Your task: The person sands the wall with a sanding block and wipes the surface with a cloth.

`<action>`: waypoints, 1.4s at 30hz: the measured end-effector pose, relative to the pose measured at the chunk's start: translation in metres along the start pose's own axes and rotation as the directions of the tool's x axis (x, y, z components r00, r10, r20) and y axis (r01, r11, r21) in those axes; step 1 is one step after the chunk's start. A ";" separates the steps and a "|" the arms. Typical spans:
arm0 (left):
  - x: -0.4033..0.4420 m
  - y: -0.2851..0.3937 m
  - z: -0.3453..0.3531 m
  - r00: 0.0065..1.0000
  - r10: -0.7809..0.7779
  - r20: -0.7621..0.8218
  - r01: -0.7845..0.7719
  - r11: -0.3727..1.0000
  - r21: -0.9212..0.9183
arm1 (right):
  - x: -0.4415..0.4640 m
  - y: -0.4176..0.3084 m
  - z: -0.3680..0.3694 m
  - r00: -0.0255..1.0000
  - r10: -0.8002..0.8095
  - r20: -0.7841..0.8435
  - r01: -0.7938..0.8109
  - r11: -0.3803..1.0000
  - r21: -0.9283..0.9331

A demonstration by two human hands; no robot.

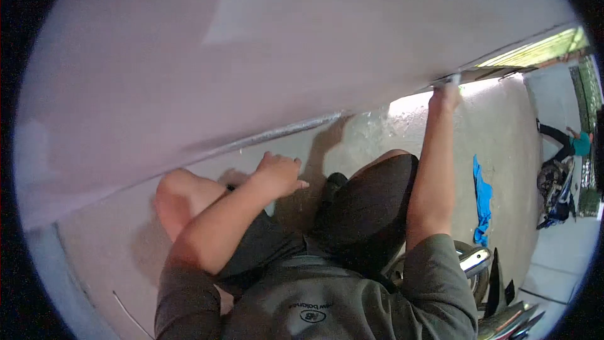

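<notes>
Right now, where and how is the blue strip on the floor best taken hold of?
Probably around the middle of the blue strip, from above, with the right hand, since it lies on that side. It is long, narrow and rumpled along the floor, so its folds should gather easily.

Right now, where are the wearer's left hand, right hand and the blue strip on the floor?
Left hand point(277, 173): head view, on the back of the hand.
Right hand point(446, 96): head view, middle of the blurred hand.
Blue strip point(484, 198): head view, middle of its length.
</notes>
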State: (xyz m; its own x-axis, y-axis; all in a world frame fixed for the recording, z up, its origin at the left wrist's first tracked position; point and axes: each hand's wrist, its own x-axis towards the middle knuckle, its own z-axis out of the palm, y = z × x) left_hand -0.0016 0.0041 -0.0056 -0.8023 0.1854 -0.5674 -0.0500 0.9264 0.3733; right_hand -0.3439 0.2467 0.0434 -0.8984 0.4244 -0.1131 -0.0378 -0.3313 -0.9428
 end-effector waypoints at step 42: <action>0.003 -0.004 -0.006 1.000 -0.009 0.020 0.009 1.000 0.004 | -0.012 -0.037 0.017 0.944 -0.268 0.192 0.258 0.963 0.073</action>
State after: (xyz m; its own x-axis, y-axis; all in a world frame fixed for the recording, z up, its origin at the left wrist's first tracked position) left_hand -0.0074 -0.0009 -0.0043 -0.7898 0.1835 -0.5853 -0.0551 0.9292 0.3656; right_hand -0.3393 0.2398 0.0847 -0.9220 0.3280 0.2058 -0.3006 -0.2713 -0.9143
